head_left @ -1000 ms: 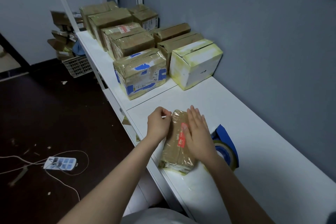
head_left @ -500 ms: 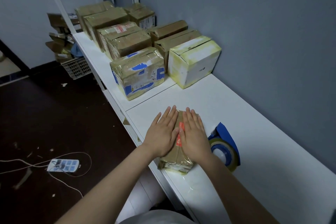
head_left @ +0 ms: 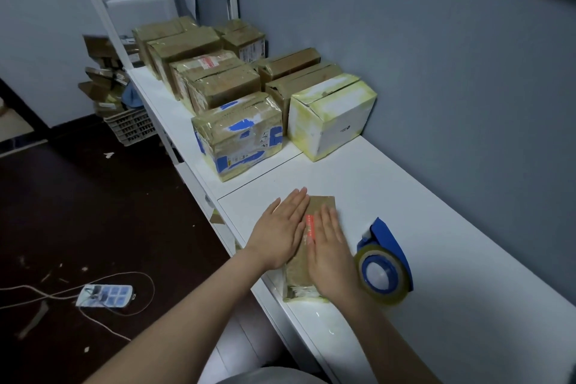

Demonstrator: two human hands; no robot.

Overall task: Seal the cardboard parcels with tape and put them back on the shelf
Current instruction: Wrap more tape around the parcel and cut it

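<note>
Both hands lie flat with straight fingers, left hand (head_left: 282, 232) and right hand (head_left: 331, 254) pressing the small taped brown cardboard parcel (head_left: 307, 259) on the white shelf (head_left: 452, 274). Just right of the parcel sits a blue tape dispenser (head_left: 385, 268).

A white power strip (head_left: 104, 295) with its cord lies on the dark floor (head_left: 93, 212); a slatted crate (head_left: 131, 128) stands at the floor's far edge.

Place: I read it as a parcel storeroom.
Stock: taped brown cardboard parcels (head_left: 218, 84) crowd a long white shelf (head_left: 436, 227).
Tool: blue handheld tape dispenser (head_left: 385, 265) lying there.
</note>
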